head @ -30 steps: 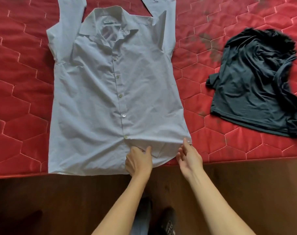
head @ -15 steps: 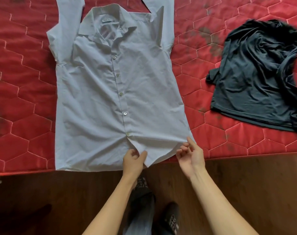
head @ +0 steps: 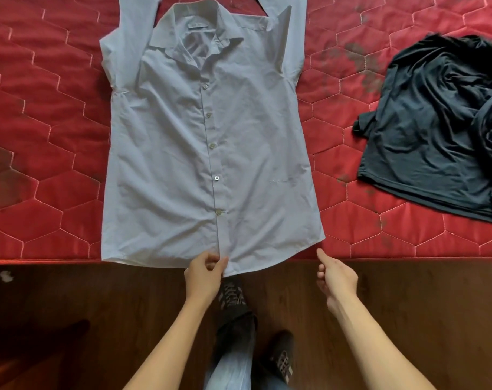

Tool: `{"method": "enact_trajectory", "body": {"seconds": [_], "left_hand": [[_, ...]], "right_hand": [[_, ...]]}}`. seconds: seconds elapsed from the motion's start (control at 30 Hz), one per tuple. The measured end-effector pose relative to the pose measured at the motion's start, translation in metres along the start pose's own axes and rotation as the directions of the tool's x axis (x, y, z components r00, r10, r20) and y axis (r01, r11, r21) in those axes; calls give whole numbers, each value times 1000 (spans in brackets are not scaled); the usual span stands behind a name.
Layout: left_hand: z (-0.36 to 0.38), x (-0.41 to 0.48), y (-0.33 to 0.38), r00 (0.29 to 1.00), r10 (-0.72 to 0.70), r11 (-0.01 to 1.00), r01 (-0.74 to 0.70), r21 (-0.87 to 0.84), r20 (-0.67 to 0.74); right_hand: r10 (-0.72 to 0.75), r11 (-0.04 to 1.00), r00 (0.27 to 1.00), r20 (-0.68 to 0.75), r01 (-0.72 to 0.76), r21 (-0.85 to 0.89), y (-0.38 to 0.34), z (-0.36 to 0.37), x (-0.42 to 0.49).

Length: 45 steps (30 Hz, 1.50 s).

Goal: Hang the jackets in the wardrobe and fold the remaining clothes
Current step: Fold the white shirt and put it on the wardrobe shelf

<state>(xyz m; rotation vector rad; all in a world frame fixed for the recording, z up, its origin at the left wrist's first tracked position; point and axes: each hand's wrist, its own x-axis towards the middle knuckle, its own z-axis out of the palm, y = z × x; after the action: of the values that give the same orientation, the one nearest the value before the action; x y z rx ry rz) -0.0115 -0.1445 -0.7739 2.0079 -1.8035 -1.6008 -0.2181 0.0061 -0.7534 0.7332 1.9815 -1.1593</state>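
Observation:
A light blue button-up shirt point(head: 211, 142) lies flat and face up on the red quilted mattress point(head: 42, 164), collar far from me, sleeves running off the top of the view. Its hem hangs slightly over the near mattress edge. My left hand point(head: 204, 277) pinches the hem at the bottom of the button placket. My right hand point(head: 336, 277) hovers just off the hem's right corner, fingers loosely curled, index finger pointing toward the corner, holding nothing. A crumpled dark garment point(head: 436, 128) lies on the mattress to the right.
Dark wooden floor point(head: 70, 319) runs along the near side of the mattress. My shoes point(head: 278, 358) and trouser leg stand below the shirt. A small white scrap point(head: 6, 276) lies on the floor at the left.
The shirt's lower front has been pulled smooth and flat toward the mattress edge. My right hand has let go of the hem's right corner and drawn back. My left hand still pinches the placket's end.

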Motion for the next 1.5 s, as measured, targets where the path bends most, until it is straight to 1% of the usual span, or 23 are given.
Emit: {"method": "enact_trajectory", "body": {"seconds": [0.07, 0.1, 0.13, 0.2, 0.23, 0.3, 0.37, 0.4, 0.47, 0.53, 0.6, 0.7, 0.77, 0.83, 0.9, 1.0, 1.07, 1.17, 1.23, 1.37, 1.5], "left_hand": [[-5, 0, 0, 997, -2, 999, 6, 46, -83], [-8, 0, 1, 989, 5, 997, 6, 74, -148], [-12, 2, 3, 975, 27, 994, -3, 106, -223], [-23, 8, 6, 923, 89, 986, -29, 163, -374], [-30, 13, 6, 896, 105, 982, -26, 186, -430], [-50, 29, 2, 840, 104, 971, 29, 236, -532], [-78, 45, -4, 795, 62, 962, 114, 249, -603], [-93, 52, -8, 789, 19, 961, 155, 229, -615], [-123, 64, -18, 792, -81, 954, 237, 183, -605], [-150, 68, -28, 807, -104, 936, 277, 217, -582], [-170, 67, -34, 842, -113, 942, 260, 214, -527], [-181, 61, -38, 888, -153, 949, 254, 185, -433], [-180, 56, -38, 895, -172, 944, 270, 192, -411], [-179, 54, -37, 892, -190, 943, 283, 178, -410], [-180, 56, -31, 888, -181, 946, 274, 171, -422], [-185, 63, -11, 897, -108, 957, 211, 200, -430], [-190, 72, 7, 915, -56, 962, 157, 225, -398], [-201, 91, 33, 943, 1, 971, 79, 224, -333], [-209, 106, 51, 957, 26, 980, 33, 197, -289], [-221, 139, 90, 968, 75, 983, -31, 183, -238], [-231, 181, 140, 965, 124, 981, -84, 172, -233]], "right_hand": [[-127, 986, 991, -35, 122, -117, 4, -4, 4], [-191, 969, 980, -56, 179, -173, 4, -4, 6], [-248, 950, 966, -72, 228, -214, 1, -2, 7], [-336, 911, 939, -72, 304, -280, -9, 4, 9], [-378, 879, 925, -47, 343, -331, -15, 8, 11], [-433, 802, 901, 40, 405, -440, -29, 16, 15], [-443, 738, 887, 129, 443, -509, -39, 22, 17], [-437, 720, 886, 152, 446, -531, -42, 23, 17], [-423, 707, 892, 161, 436, -557, -43, 22, 18], [-412, 697, 897, 162, 425, -577, -40, 16, 18], [-404, 658, 899, 167, 413, -630, -34, 5, 18], [-365, 600, 920, 146, 352, -718, -22, -12, 20], [-320, 578, 940, 117, 291, -762, -17, -19, 16], [-305, 563, 949, 81, 248, -788, -19, -17, 10], [-329, 545, 943, 57, 239, -804, -29, -6, 0], [-426, 494, 904, 21, 252, -832, -54, 22, -13], [-471, 455, 878, 84, 323, -830, -73, 46, -21], [-453, 437, 841, 297, 500, -748, -100, 92, -35], [-444, 418, 803, 398, 578, -701, -116, 128, -44], [-404, 391, 765, 501, 640, -662, -145, 197, -54], [-362, 390, 733, 576, 680, -621, -182, 261, -58]]}}
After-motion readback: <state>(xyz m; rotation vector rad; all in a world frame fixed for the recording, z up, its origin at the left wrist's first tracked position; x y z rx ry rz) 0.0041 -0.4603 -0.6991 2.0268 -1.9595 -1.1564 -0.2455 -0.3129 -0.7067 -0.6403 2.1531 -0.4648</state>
